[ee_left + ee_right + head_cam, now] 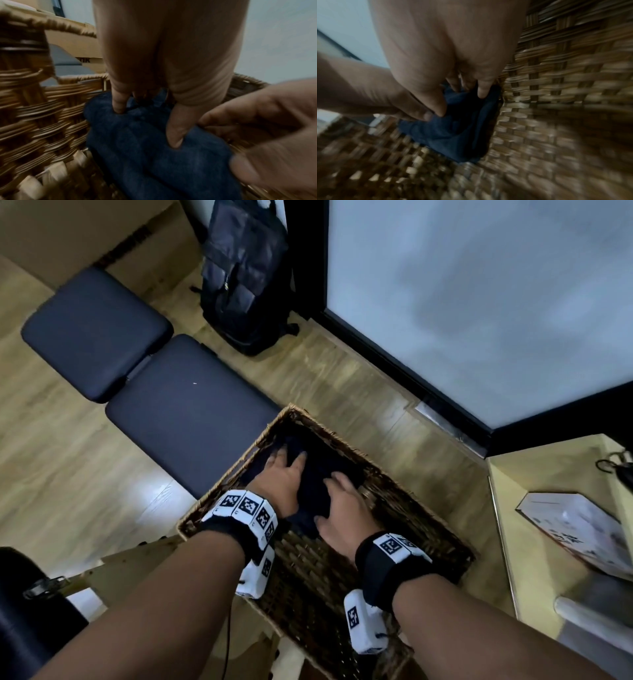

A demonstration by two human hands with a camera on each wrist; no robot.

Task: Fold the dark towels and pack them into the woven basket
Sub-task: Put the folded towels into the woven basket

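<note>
Towel, place: the dark towel (317,481) lies inside the woven basket (428,510), bunched at the far end on the bottom; brown weave shows on the near side.
Left hand: the left hand (279,479) sits on the towel's left part, fingers (301,457) spread and fairly straight, pressing down and clasping nothing.
Right hand: the right hand (342,508) is at the towel's right edge, fingers curled round the cloth, thumb on the near side.
Head view alone: the basket's rectangular outline with its braided rim; both forearms with black wristbands (246,508) carrying white marker squares; pale wood-grain floor (68,457); two smooth padded bench pads (185,412) far left; a black backpack (243,275) beside a frosted panel (479,302).
Left wrist view alone: the towel reads navy, soft and napped; the left thumb tip sinks into it; flat glossy strips cross in the basket wall.
Right wrist view alone: a fold of cloth is nipped between the right thumb and fingers (482,92), with the towel wedged where wall meets bottom. The weave is much blurred.
</note>
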